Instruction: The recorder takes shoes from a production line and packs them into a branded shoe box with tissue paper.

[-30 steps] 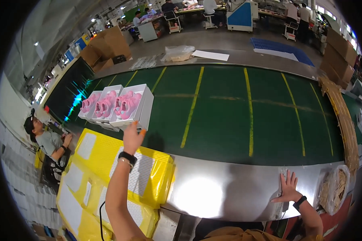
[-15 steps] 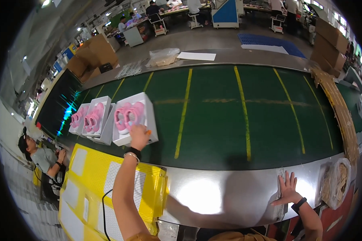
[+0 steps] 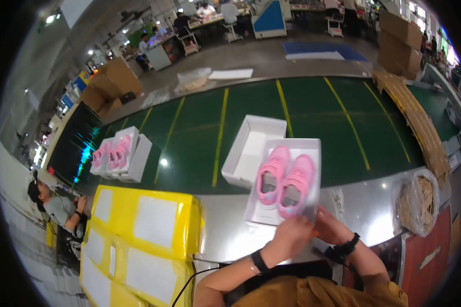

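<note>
Tilted over the near edge of the conveyor is a white shoe box [image 3: 257, 211] with a pair of pink children's shoes [image 3: 295, 184] lying in it. My left hand [image 3: 292, 238] is closed at the box's near end, with a small orange object [image 3: 315, 234] showing by its fingers; its kind is unclear. At the near right corner, my right hand [image 3: 333, 226] grips the shoe box, its fingertips partly hidden. Just behind, an empty white box [image 3: 241, 153] rests on the green belt, partly covered by the shoe box.
More white boxes with pink shoes [image 3: 119, 153] stand on the belt [image 3: 189, 148] at left. Yellow-taped cartons [image 3: 189, 225] occupy the near left. A plastic bag of brown paper [image 3: 419, 202] sits at right. A co-worker [image 3: 61, 210] is at far left.
The nearest box of shoes has come off the left group toward me and to the right. An empty white box now shows behind it. My right hand has left the metal edge and joined the left.
</note>
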`<action>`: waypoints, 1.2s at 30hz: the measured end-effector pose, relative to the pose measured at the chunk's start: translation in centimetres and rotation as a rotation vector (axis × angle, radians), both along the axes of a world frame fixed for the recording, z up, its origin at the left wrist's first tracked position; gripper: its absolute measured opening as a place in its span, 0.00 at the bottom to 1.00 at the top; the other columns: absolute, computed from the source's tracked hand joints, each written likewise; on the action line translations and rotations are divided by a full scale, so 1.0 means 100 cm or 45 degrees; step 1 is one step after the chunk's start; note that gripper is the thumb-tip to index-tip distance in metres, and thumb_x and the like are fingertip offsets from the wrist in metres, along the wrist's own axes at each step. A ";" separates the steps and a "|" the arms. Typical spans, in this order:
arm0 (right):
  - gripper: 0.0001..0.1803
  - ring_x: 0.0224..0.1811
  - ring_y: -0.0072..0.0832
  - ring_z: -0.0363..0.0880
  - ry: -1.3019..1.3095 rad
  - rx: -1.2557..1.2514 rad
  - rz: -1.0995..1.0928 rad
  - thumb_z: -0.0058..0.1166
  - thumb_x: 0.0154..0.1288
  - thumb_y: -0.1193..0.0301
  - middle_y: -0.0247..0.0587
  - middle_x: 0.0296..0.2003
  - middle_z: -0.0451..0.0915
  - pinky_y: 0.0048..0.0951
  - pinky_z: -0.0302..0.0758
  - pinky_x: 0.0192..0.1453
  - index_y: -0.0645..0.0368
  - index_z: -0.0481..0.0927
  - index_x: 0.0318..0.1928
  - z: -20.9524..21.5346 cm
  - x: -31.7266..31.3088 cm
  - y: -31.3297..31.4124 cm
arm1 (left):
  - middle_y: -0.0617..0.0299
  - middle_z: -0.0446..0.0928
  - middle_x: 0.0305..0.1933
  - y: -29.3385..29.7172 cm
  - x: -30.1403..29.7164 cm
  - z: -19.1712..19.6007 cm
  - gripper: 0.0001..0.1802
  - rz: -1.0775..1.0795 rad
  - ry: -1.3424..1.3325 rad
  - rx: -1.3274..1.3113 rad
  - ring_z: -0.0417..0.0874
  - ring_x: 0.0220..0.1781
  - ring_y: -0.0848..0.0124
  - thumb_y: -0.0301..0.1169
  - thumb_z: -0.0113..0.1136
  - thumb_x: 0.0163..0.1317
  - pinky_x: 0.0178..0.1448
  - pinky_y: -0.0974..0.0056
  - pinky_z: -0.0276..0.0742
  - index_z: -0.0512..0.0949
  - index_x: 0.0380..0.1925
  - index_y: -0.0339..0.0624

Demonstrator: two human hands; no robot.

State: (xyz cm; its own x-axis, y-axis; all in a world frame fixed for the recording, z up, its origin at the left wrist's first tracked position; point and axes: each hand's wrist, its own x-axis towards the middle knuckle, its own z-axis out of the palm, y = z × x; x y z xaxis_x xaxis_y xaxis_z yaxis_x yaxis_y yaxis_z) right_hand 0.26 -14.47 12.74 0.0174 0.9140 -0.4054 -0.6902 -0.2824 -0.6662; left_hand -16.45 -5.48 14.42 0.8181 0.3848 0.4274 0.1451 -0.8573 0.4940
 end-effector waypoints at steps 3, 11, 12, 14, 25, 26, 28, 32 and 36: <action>0.32 0.55 0.31 0.79 -0.225 0.141 -0.167 0.55 0.61 0.76 0.42 0.53 0.77 0.33 0.77 0.59 0.57 0.65 0.66 0.008 -0.006 -0.022 | 0.59 0.78 0.35 -0.036 0.005 0.002 0.09 -0.227 0.072 0.075 0.78 0.39 0.62 0.38 0.65 0.58 0.42 0.61 0.75 0.81 0.33 0.47; 0.38 0.52 0.33 0.81 -0.196 -0.077 -0.745 0.51 0.47 0.79 0.40 0.51 0.79 0.33 0.79 0.59 0.61 0.68 0.65 -0.040 0.100 -0.170 | 0.47 0.79 0.50 0.118 -0.016 0.025 0.27 0.368 0.115 0.433 0.73 0.62 0.47 0.22 0.56 0.49 0.63 0.46 0.68 0.77 0.54 0.43; 0.37 0.48 0.32 0.81 -0.247 -0.149 -0.747 0.50 0.48 0.78 0.38 0.47 0.79 0.31 0.80 0.55 0.60 0.68 0.65 -0.050 0.117 -0.184 | 0.48 0.79 0.52 0.152 -0.029 0.008 0.24 0.506 0.296 0.627 0.70 0.65 0.47 0.25 0.60 0.52 0.66 0.45 0.66 0.79 0.52 0.45; 0.35 0.44 0.30 0.81 -0.362 -0.247 -0.688 0.50 0.50 0.77 0.36 0.42 0.79 0.28 0.80 0.51 0.59 0.70 0.64 -0.061 0.158 -0.206 | 0.52 0.80 0.51 0.197 -0.061 -0.010 0.19 0.570 0.786 0.507 0.71 0.66 0.51 0.32 0.66 0.53 0.66 0.44 0.65 0.82 0.48 0.49; 0.29 0.65 0.32 0.68 -1.811 0.133 -0.690 0.57 0.63 0.75 0.41 0.71 0.63 0.32 0.68 0.66 0.58 0.71 0.66 0.049 0.143 -0.125 | 0.50 0.82 0.36 0.139 -0.051 0.130 0.20 0.374 0.385 -0.051 0.83 0.39 0.54 0.41 0.70 0.55 0.44 0.57 0.76 0.83 0.44 0.43; 0.31 0.68 0.32 0.65 -1.511 0.228 -0.659 0.60 0.60 0.75 0.42 0.72 0.61 0.35 0.68 0.67 0.56 0.72 0.66 0.064 0.117 -0.096 | 0.51 0.82 0.35 0.130 -0.056 0.136 0.19 0.382 0.407 -0.085 0.82 0.38 0.55 0.40 0.70 0.55 0.42 0.57 0.75 0.83 0.44 0.42; 0.35 0.72 0.38 0.63 -1.804 0.304 -0.503 0.66 0.56 0.69 0.47 0.73 0.59 0.40 0.66 0.69 0.52 0.72 0.66 0.094 0.074 -0.045 | 0.51 0.81 0.34 0.115 -0.066 0.143 0.19 0.390 0.442 -0.125 0.81 0.36 0.56 0.39 0.71 0.54 0.41 0.58 0.74 0.84 0.43 0.41; 0.47 0.76 0.54 0.53 -2.110 0.710 -0.279 0.74 0.48 0.55 0.55 0.75 0.54 0.50 0.55 0.76 0.51 0.68 0.69 0.111 -0.003 0.035 | 0.54 0.79 0.30 0.093 -0.088 0.140 0.20 0.296 0.339 -0.001 0.79 0.33 0.57 0.37 0.74 0.52 0.39 0.59 0.73 0.84 0.44 0.42; 0.32 0.72 0.53 0.63 -1.934 0.795 -0.068 0.73 0.50 0.59 0.55 0.67 0.68 0.46 0.60 0.74 0.57 0.77 0.55 0.094 -0.036 0.065 | 0.53 0.77 0.29 0.080 -0.104 0.136 0.20 0.202 0.324 0.010 0.78 0.34 0.57 0.37 0.74 0.51 0.39 0.57 0.73 0.85 0.45 0.43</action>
State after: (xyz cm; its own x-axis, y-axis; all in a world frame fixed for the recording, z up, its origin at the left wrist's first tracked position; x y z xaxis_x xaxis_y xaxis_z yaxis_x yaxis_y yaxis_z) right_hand -3.36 -7.94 22.18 0.0663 0.9049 0.4205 0.6635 0.2747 -0.6959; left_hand -26.87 2.50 28.02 0.8291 0.5141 0.2197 0.3961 -0.8176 0.4179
